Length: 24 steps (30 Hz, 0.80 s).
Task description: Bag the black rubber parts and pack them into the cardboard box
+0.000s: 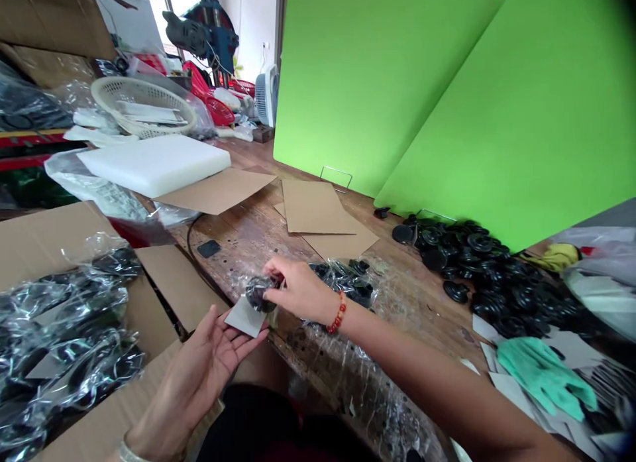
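Observation:
My left hand (211, 356) is palm up, its fingers stretched out beneath a small white card (247, 316). The card lies across those fingers. Just above it, my right hand (298, 289) pinches a round black plastic part (258, 293) between thumb and fingers. Clear film shows around the part; whether the card is inside the film I cannot tell. Close behind my right wrist, several black parts (350, 280) lie on clear plastic bags at the bench edge.
An open cardboard box (163, 276) at left holds bagged black parts (64, 343). Loose black parts (472, 263) are heaped at right, near a green glove (541, 372). Cardboard sheets (318, 210) and white foam (159, 160) lie behind. Green panels (377, 77) stand across the bench.

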Available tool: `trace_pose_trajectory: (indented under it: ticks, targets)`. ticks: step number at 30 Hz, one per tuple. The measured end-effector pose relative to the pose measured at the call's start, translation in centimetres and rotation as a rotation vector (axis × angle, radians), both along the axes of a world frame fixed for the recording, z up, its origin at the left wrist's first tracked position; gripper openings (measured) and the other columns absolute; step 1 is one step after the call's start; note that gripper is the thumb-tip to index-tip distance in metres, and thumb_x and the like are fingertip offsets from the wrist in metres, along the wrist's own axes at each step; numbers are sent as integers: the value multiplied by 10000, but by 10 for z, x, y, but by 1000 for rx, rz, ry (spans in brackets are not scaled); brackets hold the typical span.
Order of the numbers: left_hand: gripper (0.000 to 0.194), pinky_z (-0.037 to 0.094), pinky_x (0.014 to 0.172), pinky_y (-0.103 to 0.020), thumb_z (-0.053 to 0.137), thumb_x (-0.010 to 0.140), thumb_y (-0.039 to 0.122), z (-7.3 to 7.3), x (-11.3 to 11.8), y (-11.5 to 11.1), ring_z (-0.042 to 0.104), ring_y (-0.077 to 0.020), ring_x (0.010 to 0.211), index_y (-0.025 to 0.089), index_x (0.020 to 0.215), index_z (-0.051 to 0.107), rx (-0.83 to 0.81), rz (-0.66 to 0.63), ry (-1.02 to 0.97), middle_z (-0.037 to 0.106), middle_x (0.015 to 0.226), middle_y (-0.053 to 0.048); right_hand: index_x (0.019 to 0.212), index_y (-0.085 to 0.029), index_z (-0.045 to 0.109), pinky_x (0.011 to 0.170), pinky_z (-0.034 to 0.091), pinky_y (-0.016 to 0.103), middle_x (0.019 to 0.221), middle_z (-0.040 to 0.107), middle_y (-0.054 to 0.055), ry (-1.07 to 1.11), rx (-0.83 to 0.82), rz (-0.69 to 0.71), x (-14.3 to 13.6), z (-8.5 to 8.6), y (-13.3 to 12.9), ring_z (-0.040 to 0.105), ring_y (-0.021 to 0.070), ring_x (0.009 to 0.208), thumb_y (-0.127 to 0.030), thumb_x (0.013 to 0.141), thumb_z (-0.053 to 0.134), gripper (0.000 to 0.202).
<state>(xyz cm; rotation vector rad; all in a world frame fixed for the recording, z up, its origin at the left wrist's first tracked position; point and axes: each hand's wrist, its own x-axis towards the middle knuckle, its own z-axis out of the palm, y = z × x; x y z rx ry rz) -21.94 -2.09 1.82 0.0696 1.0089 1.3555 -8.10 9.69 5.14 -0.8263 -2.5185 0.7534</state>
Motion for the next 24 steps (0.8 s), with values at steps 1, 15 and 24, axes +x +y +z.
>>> trace_pose_trajectory:
  ticks: [1, 15, 24]
  targets:
    - [444, 511, 965, -521, 361, 962, 325, 3, 3, 0, 599, -347, 1137, 25, 1248, 522, 18, -8, -15, 603, 1242, -254, 943, -158, 571, 696, 418, 233, 850, 628, 5, 35, -43, 7, 3, 1, -8, 552, 127, 759, -122, 747, 658, 217]
    - [662, 491, 1002, -337, 765, 715, 170, 11, 60, -21, 569, -249, 1198, 308, 1314, 521, 64, -349, -42, 611, 1304, -63, 922, -155, 667, 744, 519, 287, 874, 677, 14, 608, -1021, -176, 90, 2, -74, 635, 136, 758, -285, 637, 821, 349]
    - [553, 589, 847, -415, 753, 709, 140, 18, 75, -7, 638, -349, 1072, 211, 1228, 575, 18, -315, -107, 632, 1255, -122, 984, -178, 695, 908, 460, 330, 1059, 642, 59, 238, -72, -137, 147, 35, -5, 588, 150, 969, -114, 863, 540, 208]
